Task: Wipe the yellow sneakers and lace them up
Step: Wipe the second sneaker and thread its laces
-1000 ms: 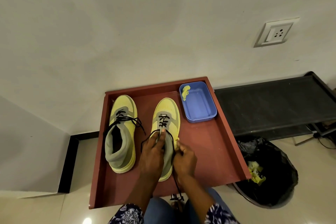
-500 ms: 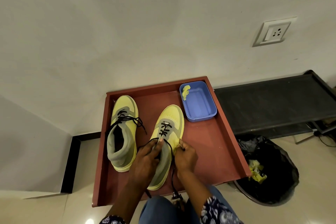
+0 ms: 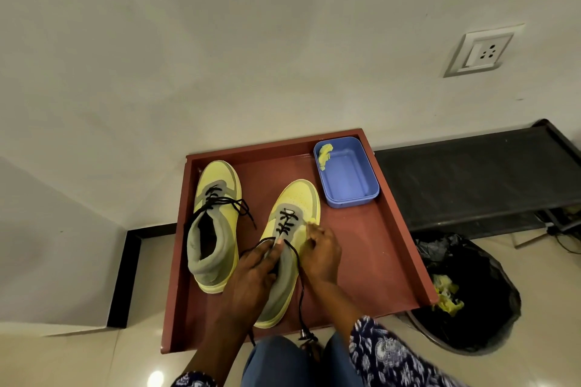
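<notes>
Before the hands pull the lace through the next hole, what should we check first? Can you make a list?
1. Right sneaker sits flat on the red tray: ok.
2. Left hand grips the tongue and lace: ok.
3. Right hand pinches the shoe's side by the eyelets: ok; whether it holds a lace end, cannot tell.
4. Lace free of tangles: cannot tell; one strand trails off the tray's near edge.
5. Right sneaker laced to the top: not ok, only the lower rows are crossed.
6. Left sneaker tied: not ok, its lace ends lie loose.
</notes>
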